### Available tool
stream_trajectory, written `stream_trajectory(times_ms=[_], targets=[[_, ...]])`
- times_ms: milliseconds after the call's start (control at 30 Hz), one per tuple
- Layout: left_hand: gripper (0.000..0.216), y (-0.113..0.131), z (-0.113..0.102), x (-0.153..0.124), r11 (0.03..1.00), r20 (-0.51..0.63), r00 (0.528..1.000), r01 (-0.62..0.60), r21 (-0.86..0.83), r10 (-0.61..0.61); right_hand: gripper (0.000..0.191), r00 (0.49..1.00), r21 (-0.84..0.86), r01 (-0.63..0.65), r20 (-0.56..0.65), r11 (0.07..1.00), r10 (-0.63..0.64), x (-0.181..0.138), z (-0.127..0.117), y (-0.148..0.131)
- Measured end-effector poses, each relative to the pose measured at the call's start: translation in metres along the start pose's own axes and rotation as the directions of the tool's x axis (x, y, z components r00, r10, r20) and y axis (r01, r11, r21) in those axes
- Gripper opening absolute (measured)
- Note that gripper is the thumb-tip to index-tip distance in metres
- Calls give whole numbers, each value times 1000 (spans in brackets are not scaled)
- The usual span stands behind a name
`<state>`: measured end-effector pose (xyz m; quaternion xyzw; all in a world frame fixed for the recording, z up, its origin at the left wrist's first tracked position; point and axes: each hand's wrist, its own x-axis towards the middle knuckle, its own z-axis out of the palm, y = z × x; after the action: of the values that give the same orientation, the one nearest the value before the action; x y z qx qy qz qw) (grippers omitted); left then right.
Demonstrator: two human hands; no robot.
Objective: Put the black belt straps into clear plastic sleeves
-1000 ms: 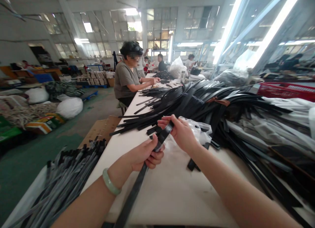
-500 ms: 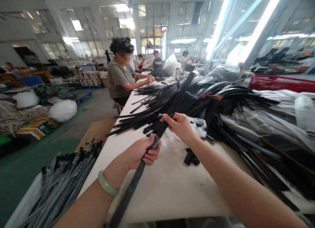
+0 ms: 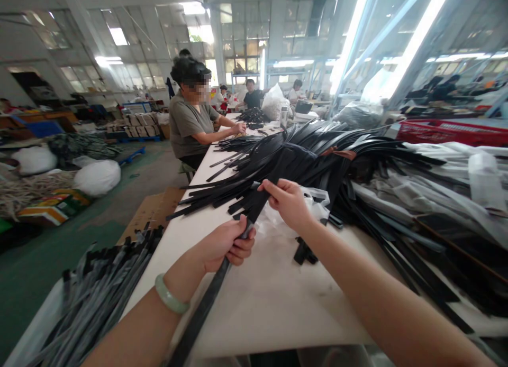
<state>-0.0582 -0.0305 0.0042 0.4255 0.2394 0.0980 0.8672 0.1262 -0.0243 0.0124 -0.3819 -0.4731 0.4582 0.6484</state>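
A long flat black strip (image 3: 202,309) runs from the bottom edge of the view up toward the heap, held in both my hands. My left hand (image 3: 228,242) is closed around it, and a greyish clear film seems to cover the strip there. Farther up, my right hand (image 3: 288,200) pinches the strip between thumb and fingers. Just beyond lies a large heap of similar black strips (image 3: 246,171) on the white table (image 3: 270,309). Crumpled clear plastic (image 3: 273,224) rests beneath my right hand. Beside my right forearm lie short black pieces (image 3: 305,251).
Wrapped strips (image 3: 103,293) are stacked at the lower left, next to cardboard (image 3: 153,213). A co-worker (image 3: 194,113) sits at the table's far left side. Clear plastic sleeves (image 3: 440,192) and a red crate (image 3: 452,133) occupy the right. White sacks (image 3: 97,176) stand on the floor.
The strip's far end, raised above the heap before, has dropped down against it. Both hands keep their hold in nearly the same place. The view has shifted slightly.
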Motion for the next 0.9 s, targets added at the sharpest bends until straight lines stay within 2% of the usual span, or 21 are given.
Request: stream_trajectory(times_ms=[100,167,267,333,400,533,600,800,900], targets=[[42,2,-2,0,999,-37,998,-49,-8,49,41,975,-94,-121,176,988,136,-14,19,16],[43,4,-2,-1,998,-40,997,-67,-4,67,42,961,-94,-164,212,982,180,-15,23,18],[43,5,-1,-2,999,-3,999,-51,5,51,43,996,-1,-38,84,999,38,-5,13,10],[42,5,-1,-1,999,9,999,-35,5,35,43,998,-14,53,43,999,-52,-1,7,7],[41,5,-3,-1,999,-19,998,-53,-8,53,41,991,-88,56,126,995,-45,-3,7,11],[38,6,-7,-1,993,-87,990,-112,-33,109,37,954,-150,-42,288,988,85,-14,21,25],[38,7,-9,-1,993,-88,990,-113,-43,109,36,950,-178,-36,300,983,89,-16,25,29],[45,10,-15,1,994,-54,996,-71,-88,67,28,953,-393,156,300,906,-34,-12,24,31],[59,10,-11,-4,996,-77,993,-91,3,91,30,967,-502,212,233,839,-105,-10,16,28]])
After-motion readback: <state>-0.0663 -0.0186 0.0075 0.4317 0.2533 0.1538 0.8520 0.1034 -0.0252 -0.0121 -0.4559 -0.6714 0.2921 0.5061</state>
